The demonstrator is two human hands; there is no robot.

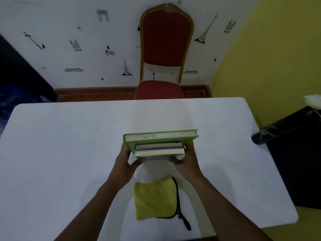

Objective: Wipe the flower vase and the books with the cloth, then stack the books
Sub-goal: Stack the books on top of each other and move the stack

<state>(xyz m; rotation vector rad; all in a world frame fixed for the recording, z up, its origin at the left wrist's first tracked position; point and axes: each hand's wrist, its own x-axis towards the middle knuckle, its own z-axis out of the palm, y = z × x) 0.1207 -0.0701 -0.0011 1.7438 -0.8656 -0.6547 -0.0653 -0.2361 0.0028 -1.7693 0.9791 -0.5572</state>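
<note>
Green board covers marked the largest of the books [160, 136], which stood at the far side of a small group held on edge over the middle of the white worktop [69, 145]. Two smaller books, one blue-edged [159, 146] and one pale [159, 152], were pressed against its near face, page edges facing up (whether the group touched the worktop or hung just above it could not be told). The left hand [126, 162] was curled around the left end of the group, fingers behind the green cover and thumb on the near side. The right hand [186, 159] closed on the right end in the same manner, so the books were clamped between both hands. Both bare forearms reached in from the lower edge of the view.

A folded yellow-green cloth [155, 199] with a black trim and a black loop lay flat on the worktop, near the person and between the forearms, apart from the books. A dark vase [284, 126] with a pale painted motif appeared at the right edge, off the worktop's right side and strongly tilted in the wide-angle view; something white [312, 100] showed at its top end. A red chair [165, 54] with a gold frame stood beyond the far edge, against a wall with black decals.
</note>
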